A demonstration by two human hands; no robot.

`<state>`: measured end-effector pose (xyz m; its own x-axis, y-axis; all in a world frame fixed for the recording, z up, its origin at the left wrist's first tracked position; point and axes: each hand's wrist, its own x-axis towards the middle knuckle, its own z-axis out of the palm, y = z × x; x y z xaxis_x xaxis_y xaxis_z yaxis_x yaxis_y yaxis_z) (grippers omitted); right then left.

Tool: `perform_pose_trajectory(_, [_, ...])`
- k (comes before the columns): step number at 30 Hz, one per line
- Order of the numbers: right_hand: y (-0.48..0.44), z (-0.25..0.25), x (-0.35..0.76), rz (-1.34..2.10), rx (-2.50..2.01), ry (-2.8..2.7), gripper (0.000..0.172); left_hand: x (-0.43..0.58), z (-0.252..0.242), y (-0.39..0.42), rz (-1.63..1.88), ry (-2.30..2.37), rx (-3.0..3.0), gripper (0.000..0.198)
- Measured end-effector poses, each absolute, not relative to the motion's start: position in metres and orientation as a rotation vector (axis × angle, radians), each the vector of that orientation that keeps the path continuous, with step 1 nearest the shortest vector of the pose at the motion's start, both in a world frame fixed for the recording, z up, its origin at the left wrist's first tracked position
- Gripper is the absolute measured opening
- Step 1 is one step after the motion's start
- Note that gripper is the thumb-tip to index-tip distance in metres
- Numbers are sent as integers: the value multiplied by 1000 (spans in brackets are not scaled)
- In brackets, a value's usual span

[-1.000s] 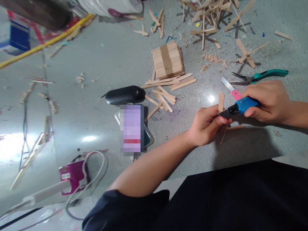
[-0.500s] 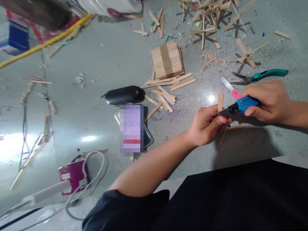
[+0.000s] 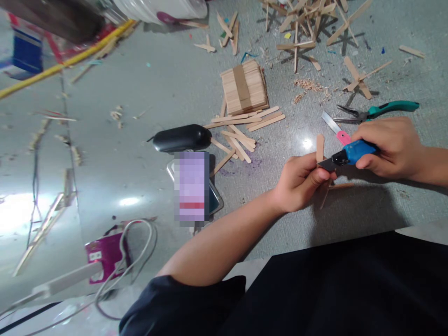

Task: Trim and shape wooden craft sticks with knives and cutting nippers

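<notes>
My left hand [image 3: 303,182] is closed on a wooden craft stick [image 3: 320,147], whose rounded end points up past the fingers. Thin stick ends [image 3: 341,185] show below that hand; whether they are joined to the held one is hidden. Wrapped in my right hand [image 3: 390,147] is a blue utility knife [image 3: 357,152]. Its blade lies against the stick, close to my left thumb. A pink-handled blade [image 3: 343,136] rests on the table, partly under my right hand. Just beyond sit long-nose pliers [image 3: 392,107] with green handles.
A banded bundle of craft sticks [image 3: 243,87] stands left of loose sticks [image 3: 241,144]. Crossed stick pieces [image 3: 308,23] pile up at the back, with wood shavings [image 3: 310,85] nearer. Left are a black case [image 3: 182,138], a phone [image 3: 192,186] and a purple box with cable [image 3: 105,259].
Hardly anything differs. The held stick has tilted very slightly, with the knife blade still against it.
</notes>
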<state>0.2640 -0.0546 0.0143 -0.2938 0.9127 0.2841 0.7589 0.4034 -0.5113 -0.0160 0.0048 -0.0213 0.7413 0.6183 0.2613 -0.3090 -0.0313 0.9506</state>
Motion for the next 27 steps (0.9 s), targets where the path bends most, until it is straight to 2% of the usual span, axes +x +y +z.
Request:
perform_pose_trajectory(8, [-56, 15, 261, 410, -1465, -2120, 87, -16, -23, 4, 740, 308, 1407, 49])
perform_pose_trajectory(14, [-55, 20, 260, 421, -1550, -2134, 95, -16, -23, 4, 743, 281, 1395, 45])
perform_pose_trajectory(20, [-56, 18, 263, 388, -1440, -2159, 84, -15, -23, 4, 766, 278, 1407, 44])
perform_pose_trajectory(27, [-56, 16, 261, 375, -1472, -2159, 89, -15, -22, 6, 749, 253, 1409, 41])
